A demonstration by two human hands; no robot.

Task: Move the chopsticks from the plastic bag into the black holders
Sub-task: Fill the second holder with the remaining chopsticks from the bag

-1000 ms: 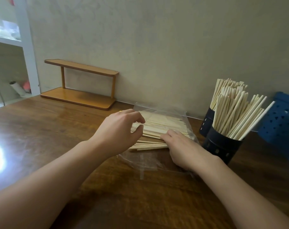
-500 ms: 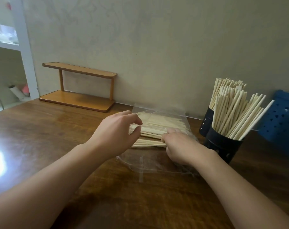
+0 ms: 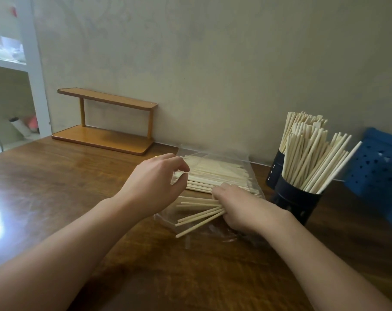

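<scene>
While the left hand (image 3: 155, 187) pinches the plastic bag's (image 3: 246, 162) open edge, the right hand (image 3: 237, 206) grips a fanned bunch of chopsticks (image 3: 197, 212) at the mouth. Both black holders (image 3: 296, 202) stand filled just right.

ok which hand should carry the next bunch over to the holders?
Right. The right hand already grips a fanned bunch of chopsticks and sits nearer the black holders. The left hand pinches the plastic bag edge, probably steadying it.
</scene>
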